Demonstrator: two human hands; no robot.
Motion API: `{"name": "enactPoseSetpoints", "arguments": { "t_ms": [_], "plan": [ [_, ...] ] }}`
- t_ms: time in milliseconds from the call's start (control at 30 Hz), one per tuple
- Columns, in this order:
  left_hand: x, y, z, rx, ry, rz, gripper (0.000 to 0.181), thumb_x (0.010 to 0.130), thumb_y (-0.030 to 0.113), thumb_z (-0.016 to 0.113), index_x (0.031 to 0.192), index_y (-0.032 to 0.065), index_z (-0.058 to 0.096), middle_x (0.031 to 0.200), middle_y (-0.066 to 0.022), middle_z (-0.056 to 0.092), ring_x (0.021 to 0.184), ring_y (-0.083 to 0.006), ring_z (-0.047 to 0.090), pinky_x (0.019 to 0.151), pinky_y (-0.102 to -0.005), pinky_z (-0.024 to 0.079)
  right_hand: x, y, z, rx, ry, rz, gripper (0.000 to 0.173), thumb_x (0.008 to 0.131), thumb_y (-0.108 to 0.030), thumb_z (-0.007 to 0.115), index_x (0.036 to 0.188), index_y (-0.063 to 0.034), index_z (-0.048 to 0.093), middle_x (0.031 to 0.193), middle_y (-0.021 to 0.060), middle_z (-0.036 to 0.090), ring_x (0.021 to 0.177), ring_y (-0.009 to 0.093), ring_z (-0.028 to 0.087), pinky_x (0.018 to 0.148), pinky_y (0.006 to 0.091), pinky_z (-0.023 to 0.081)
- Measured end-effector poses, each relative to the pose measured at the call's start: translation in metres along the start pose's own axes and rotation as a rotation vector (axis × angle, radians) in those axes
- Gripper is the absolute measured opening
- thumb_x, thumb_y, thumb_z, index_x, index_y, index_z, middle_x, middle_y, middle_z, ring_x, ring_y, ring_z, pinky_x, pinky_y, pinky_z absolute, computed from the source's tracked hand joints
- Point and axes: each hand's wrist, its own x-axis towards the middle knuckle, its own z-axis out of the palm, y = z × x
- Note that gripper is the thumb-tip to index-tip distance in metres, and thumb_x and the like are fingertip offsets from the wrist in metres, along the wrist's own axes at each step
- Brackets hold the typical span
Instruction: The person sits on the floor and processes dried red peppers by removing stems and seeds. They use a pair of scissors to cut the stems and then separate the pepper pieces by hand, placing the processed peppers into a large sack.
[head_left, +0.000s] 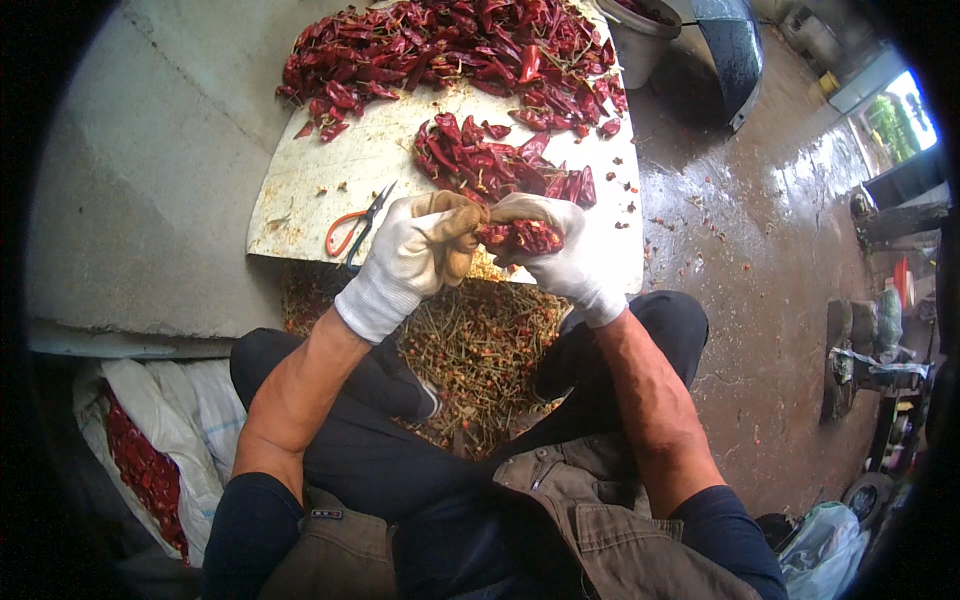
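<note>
Both of my hands wear white knit gloves with tan palms, and they meet over the near edge of a pale board (300, 217). My right hand (559, 232) is closed around a small bunch of dried red chili peppers (529, 237), their tips facing me. At the stem end of that bunch, the curled thumb and fingers of my left hand (427, 240) pinch; the stems between them are mostly hidden. Just left of this hand lie pruning snips (360, 225) with one orange and one dark handle. Beyond my hands sits a small pile of dried chili peppers (480, 161).
A larger heap of dried chilies (450, 52) covers the board's far end. Cut stems (480, 352) litter the ground between my feet. At lower left, a white woven sack (142, 420) holds red chilies. A bucket (637, 45) and a dark umbrella (727, 60) stand upper right, by wet floor.
</note>
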Motion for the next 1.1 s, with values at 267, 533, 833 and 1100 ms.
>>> {"name": "enactPoseSetpoints", "arguments": {
  "t_ms": [267, 533, 833, 1100],
  "plan": [
    [-0.006, 0.003, 0.001, -0.023, -0.021, 0.014, 0.023, 0.103, 0.026, 0.065, 0.1, 0.003, 0.063, 0.07, 0.0006, 0.053, 0.047, -0.0085, 0.048, 0.041, -0.0251, 0.038, 0.002, -0.003, 0.001, 0.002, -0.032, -0.053, 0.03, 0.083, -0.015, 0.085, 0.109, -0.0039, 0.074, 0.105, 0.0114, 0.076, 0.098, 0.021, 0.073, 0.089, 0.0342, 0.056],
    [-0.017, 0.008, 0.006, 0.204, -0.11, 0.302, 0.028, 0.105, 0.031, 0.061, 0.101, 0.0035, 0.066, 0.071, -0.0003, 0.057, 0.049, -0.0114, 0.055, 0.044, -0.0254, 0.043, 0.0, -0.003, 0.002, 0.229, -0.066, 0.043, 0.029, 0.081, -0.009, 0.085, 0.107, -0.0045, 0.075, 0.108, 0.0096, 0.076, 0.095, 0.019, 0.072, 0.089, 0.0344, 0.056],
    [-0.046, 0.062, 0.005, 0.84, 0.068, 0.362, 0.016, 0.092, 0.011, 0.071, 0.096, -0.0037, 0.072, 0.077, -0.0058, 0.069, 0.062, -0.0083, 0.064, 0.057, -0.0227, 0.053, -0.006, -0.025, 0.003, 0.467, 0.081, 0.293, 0.029, 0.086, -0.004, 0.081, 0.113, -0.0005, 0.073, 0.09, 0.0089, 0.074, 0.075, 0.015, 0.071, 0.063, 0.0314, 0.063],
    [-0.069, 0.032, 0.016, 0.907, -0.012, 0.81, 0.022, 0.089, 0.002, 0.077, 0.11, -0.002, 0.074, 0.096, -0.0076, 0.076, 0.084, -0.0113, 0.069, 0.076, -0.0264, 0.056, -0.006, -0.058, 0.014, 0.262, -0.037, 0.376, 0.029, 0.085, -0.011, 0.085, 0.111, -0.0041, 0.075, 0.084, 0.0041, 0.074, 0.065, 0.01, 0.067, 0.057, 0.0257, 0.057]
  ]
}}
